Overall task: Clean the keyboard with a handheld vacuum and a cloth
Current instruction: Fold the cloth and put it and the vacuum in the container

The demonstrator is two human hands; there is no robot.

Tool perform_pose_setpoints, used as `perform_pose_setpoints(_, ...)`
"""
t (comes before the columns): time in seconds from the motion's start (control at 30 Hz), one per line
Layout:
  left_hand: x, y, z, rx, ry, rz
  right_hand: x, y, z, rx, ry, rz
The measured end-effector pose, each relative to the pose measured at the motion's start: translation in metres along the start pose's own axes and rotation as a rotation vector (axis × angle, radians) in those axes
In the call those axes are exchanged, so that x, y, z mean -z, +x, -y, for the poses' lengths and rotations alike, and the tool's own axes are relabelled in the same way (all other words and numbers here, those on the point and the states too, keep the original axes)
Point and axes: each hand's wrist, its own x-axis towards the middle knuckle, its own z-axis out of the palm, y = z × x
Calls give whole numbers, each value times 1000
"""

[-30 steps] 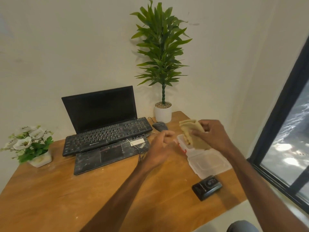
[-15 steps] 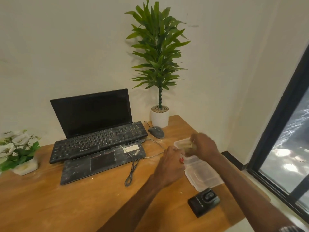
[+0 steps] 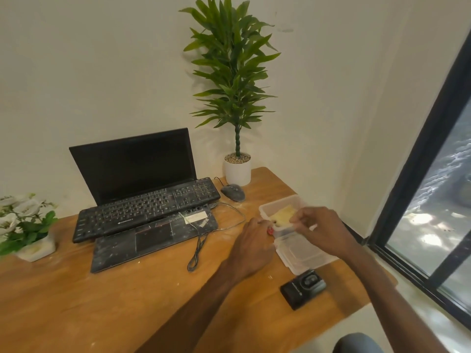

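Right hand (image 3: 321, 230) over yellow cloth (image 3: 282, 215) in clear container (image 3: 279, 201), left hand (image 3: 252, 242) at its edge.

Bare desk (image 3: 76, 301) lies open before the keyboard (image 3: 142, 210); a cable (image 3: 200, 247), mouse (image 3: 233, 192) and plastic box (image 3: 280, 201) crowd its right end.

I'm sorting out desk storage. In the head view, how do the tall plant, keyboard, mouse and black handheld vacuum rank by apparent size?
1. tall plant
2. keyboard
3. black handheld vacuum
4. mouse
The vacuum lies nearer the camera, so its lead over the mouse is unsure.

Bare left hand (image 3: 251, 247), bare right hand (image 3: 323, 230)
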Motion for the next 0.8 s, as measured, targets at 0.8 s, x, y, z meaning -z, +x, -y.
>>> perform_pose_setpoints(0.8, 5, -11, 0, -27, 113, -27, 14, -31, 38, 209, -345, 407)
